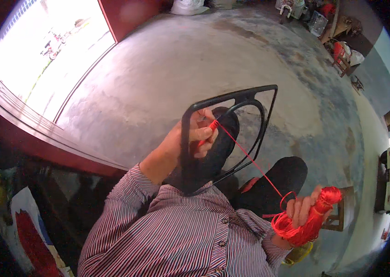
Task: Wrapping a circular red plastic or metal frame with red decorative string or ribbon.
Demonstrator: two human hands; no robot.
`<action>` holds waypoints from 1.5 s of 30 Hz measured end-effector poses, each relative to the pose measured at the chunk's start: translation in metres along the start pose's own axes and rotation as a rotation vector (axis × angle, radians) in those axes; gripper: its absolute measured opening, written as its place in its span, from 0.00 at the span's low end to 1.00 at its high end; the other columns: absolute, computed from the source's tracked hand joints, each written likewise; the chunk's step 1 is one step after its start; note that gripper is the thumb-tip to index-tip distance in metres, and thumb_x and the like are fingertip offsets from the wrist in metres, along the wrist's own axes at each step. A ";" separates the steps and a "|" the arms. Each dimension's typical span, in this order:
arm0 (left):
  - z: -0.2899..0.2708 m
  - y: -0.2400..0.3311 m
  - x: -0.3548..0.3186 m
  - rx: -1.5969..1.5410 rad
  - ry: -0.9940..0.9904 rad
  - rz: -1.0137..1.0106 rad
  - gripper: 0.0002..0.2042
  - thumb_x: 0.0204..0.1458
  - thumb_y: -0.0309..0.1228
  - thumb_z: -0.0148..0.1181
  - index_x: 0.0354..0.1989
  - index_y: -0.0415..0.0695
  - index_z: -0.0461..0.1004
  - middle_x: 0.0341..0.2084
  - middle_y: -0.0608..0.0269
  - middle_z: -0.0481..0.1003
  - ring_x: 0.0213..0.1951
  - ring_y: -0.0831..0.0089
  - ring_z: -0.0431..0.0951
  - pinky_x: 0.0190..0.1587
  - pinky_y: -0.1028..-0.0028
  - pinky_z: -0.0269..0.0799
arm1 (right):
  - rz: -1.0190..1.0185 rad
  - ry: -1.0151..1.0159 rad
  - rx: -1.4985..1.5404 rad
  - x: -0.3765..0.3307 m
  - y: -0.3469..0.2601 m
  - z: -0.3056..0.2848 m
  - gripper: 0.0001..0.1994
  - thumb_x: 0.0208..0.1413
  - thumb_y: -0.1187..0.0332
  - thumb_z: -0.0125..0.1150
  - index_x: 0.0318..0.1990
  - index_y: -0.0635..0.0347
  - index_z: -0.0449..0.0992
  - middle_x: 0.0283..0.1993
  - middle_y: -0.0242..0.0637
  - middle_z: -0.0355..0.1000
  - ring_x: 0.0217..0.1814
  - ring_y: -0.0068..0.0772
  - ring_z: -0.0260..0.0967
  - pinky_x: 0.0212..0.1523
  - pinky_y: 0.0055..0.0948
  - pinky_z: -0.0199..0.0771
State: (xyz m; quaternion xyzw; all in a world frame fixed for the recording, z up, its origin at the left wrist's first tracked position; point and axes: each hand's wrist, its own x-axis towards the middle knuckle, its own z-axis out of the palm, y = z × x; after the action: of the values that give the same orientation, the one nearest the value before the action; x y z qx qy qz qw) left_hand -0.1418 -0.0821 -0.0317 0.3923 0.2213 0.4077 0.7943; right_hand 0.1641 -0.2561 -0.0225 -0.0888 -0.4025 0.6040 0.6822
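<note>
A black frame [222, 99], four-sided with a curved loop inside it, stands tilted above my knees. My left hand [195, 136] is closed on the inner loop, where red cord windings [213, 124] wrap tightly round the bar. From there a single red strand [251, 159] runs taut down to the right. My right hand [300, 210] grips a thick bundle of red cord [302, 231] beside my right knee, with a small loop of cord near its fingers. Part of the left fingers is hidden behind the frame and the windings.
A bright doorway [72, 60] opens at the left, with a bicycle [53, 45] outside. Concrete floor [158, 64] stretches ahead. White sacks [189, 6] stand at the far wall. A small chair [341, 60] and clutter are at the far right; a wooden stool [338, 220] is behind my right hand.
</note>
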 end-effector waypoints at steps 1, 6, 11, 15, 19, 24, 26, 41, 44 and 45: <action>-0.004 0.000 -0.001 -0.017 0.024 0.010 0.24 0.48 0.33 0.64 0.51 0.42 0.61 0.27 0.58 0.69 0.17 0.75 0.69 0.14 0.80 0.60 | -0.006 0.105 0.041 -0.006 0.001 -0.009 0.22 0.64 0.45 0.32 0.40 0.57 0.62 0.16 0.34 0.65 0.13 0.31 0.60 0.26 0.34 0.61; 0.007 0.001 -0.002 0.040 0.065 -0.023 0.18 0.49 0.33 0.61 0.46 0.40 0.66 0.28 0.59 0.70 0.21 0.75 0.69 0.19 0.77 0.62 | 0.037 0.489 0.123 0.014 0.032 -0.066 0.20 0.60 0.50 0.43 0.46 0.58 0.67 0.37 0.39 0.71 0.33 0.33 0.70 0.36 0.32 0.69; 0.030 -0.007 -0.002 0.025 0.012 -0.067 0.20 0.51 0.40 0.60 0.45 0.35 0.70 0.27 0.60 0.72 0.22 0.76 0.70 0.20 0.77 0.66 | 0.198 0.421 -0.287 0.040 0.061 0.000 0.21 0.51 0.72 0.55 0.55 0.63 0.65 0.48 0.40 0.69 0.46 0.33 0.70 0.47 0.30 0.71; 0.063 -0.019 -0.014 -0.040 0.088 -0.023 0.24 0.52 0.46 0.57 0.49 0.37 0.70 0.32 0.64 0.74 0.33 0.79 0.73 0.32 0.77 0.71 | 0.432 0.215 -0.781 0.082 0.063 0.039 0.25 0.47 0.73 0.61 0.54 0.67 0.64 0.42 0.36 0.72 0.43 0.27 0.70 0.45 0.27 0.70; 0.055 -0.033 0.004 0.254 -0.106 -0.038 0.15 0.53 0.34 0.58 0.46 0.40 0.72 0.33 0.68 0.75 0.37 0.80 0.74 0.41 0.78 0.71 | 0.119 0.333 -0.987 0.092 0.079 0.041 0.24 0.47 0.71 0.62 0.53 0.65 0.65 0.39 0.34 0.72 0.41 0.25 0.70 0.43 0.26 0.70; 0.041 -0.034 0.003 -0.348 -0.189 -0.271 0.17 0.56 0.35 0.53 0.49 0.36 0.69 0.42 0.60 0.75 0.43 0.70 0.76 0.51 0.70 0.70 | 0.133 0.360 -0.422 0.071 0.088 -0.019 0.20 0.52 0.64 0.58 0.50 0.66 0.67 0.42 0.38 0.72 0.45 0.30 0.70 0.47 0.32 0.70; 0.050 -0.036 -0.003 -0.420 -0.230 -0.364 0.17 0.57 0.35 0.51 0.50 0.35 0.68 0.45 0.58 0.74 0.46 0.69 0.75 0.53 0.69 0.68 | 0.258 0.391 -0.081 0.067 0.099 -0.022 0.22 0.51 0.58 0.58 0.48 0.66 0.69 0.43 0.43 0.71 0.47 0.36 0.69 0.50 0.36 0.69; 0.042 -0.005 -0.008 -0.013 0.071 -0.246 0.25 0.54 0.49 0.53 0.47 0.36 0.68 0.29 0.59 0.72 0.22 0.77 0.71 0.21 0.80 0.64 | -0.009 0.465 -0.156 0.035 0.071 -0.031 0.27 0.50 0.53 0.61 0.49 0.67 0.67 0.46 0.44 0.71 0.51 0.42 0.69 0.58 0.42 0.62; 0.022 -0.006 -0.001 -0.003 -0.015 -0.103 0.26 0.49 0.35 0.63 0.55 0.38 0.65 0.25 0.61 0.71 0.20 0.79 0.69 0.17 0.82 0.60 | -0.194 0.209 0.055 0.042 0.049 -0.014 0.26 0.51 0.47 0.58 0.42 0.65 0.67 0.36 0.42 0.73 0.44 0.41 0.71 0.56 0.45 0.60; 0.025 -0.005 0.002 -0.003 -0.017 -0.105 0.26 0.49 0.35 0.63 0.55 0.38 0.65 0.25 0.61 0.71 0.20 0.79 0.69 0.17 0.82 0.60 | -0.304 -0.052 0.229 0.037 0.039 -0.020 0.25 0.54 0.46 0.55 0.39 0.63 0.65 0.31 0.41 0.73 0.40 0.40 0.72 0.54 0.46 0.60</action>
State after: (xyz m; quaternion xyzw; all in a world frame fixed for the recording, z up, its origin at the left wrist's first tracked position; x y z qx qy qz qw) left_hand -0.1217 -0.0936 -0.0210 0.3823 0.2343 0.3628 0.8169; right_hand 0.1462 -0.2054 -0.0432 0.0667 -0.3575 0.5380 0.7605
